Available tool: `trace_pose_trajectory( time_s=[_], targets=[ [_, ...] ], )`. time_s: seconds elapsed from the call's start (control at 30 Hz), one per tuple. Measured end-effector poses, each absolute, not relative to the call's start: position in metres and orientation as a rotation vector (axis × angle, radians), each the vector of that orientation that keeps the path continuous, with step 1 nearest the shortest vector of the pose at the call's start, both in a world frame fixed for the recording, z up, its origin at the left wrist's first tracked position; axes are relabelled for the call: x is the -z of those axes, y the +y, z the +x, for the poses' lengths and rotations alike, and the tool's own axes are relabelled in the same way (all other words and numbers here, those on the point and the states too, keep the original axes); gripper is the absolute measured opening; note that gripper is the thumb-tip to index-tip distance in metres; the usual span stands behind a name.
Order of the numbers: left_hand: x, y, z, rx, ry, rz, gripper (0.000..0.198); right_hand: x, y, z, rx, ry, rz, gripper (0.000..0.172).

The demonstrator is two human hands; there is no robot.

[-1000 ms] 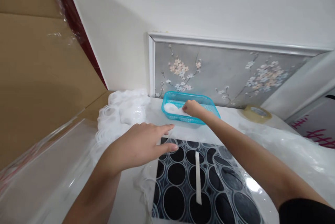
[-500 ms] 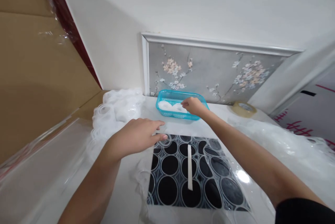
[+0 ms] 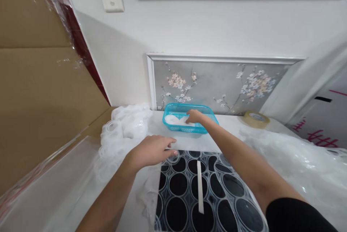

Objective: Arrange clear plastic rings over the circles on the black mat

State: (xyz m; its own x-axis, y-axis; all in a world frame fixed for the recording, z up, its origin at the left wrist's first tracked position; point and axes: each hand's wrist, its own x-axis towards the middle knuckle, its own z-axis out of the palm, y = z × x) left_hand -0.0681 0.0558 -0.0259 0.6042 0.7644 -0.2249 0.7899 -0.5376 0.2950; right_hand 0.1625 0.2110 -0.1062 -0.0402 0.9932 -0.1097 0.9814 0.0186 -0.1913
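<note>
My left hand (image 3: 151, 150) lies flat with fingers stretched out on the upper left corner of a black mat with a white ring pattern (image 3: 187, 192), touching a clear plastic ring there. My right hand (image 3: 193, 116) reaches into a blue mesh basket (image 3: 173, 128) at the back of the white table and pinches a white round piece (image 3: 187, 121); another white piece (image 3: 170, 119) lies beside it in the basket. A white strip (image 3: 200, 186) lies along the middle of the mat.
A heap of clear plastic rings and film (image 3: 123, 125) sits left of the basket. More crumpled film (image 3: 295, 159) covers the right side. A roll of tan tape (image 3: 256, 119) stands at the back right. Cardboard (image 3: 40, 98) leans on the left; a floral panel (image 3: 217, 87) backs the table.
The view has tilted upward, showing a wall switch. Both hands stay roughly where they were; my right hand has settled lower in the basket on the white piece.
</note>
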Motion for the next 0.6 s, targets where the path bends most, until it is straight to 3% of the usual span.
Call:
trace_pose_trajectory(
  time_s=[0.13, 0.2, 0.3, 0.47, 0.6],
  targets=[
    [0.043, 0.084, -0.044, -0.061, 1.269, 2.683, 0.038, 0.109, 0.216, 0.157, -0.388, -2.254, -2.184, 0.047],
    [0.056, 0.112, -0.027, -0.096, 1.272, 2.900, 0.043, 0.110, 0.216, 0.155, -0.401, -2.272, -2.197, 0.048],
    [0.075, 0.158, -0.003, 0.028, 1.184, 3.052, 0.046, 0.111, 0.219, 0.153, -0.422, -2.320, -2.209, 0.047],
    [0.094, 0.209, 0.014, 0.232, 1.054, 3.060, 0.043, 0.115, 0.230, 0.149, -0.429, -2.436, -2.190, 0.031],
    [0.096, 0.223, 0.016, 0.365, 1.065, 3.022, 0.044, 0.116, 0.236, 0.153, -0.437, -2.466, -2.181, 0.032]
  ],
)
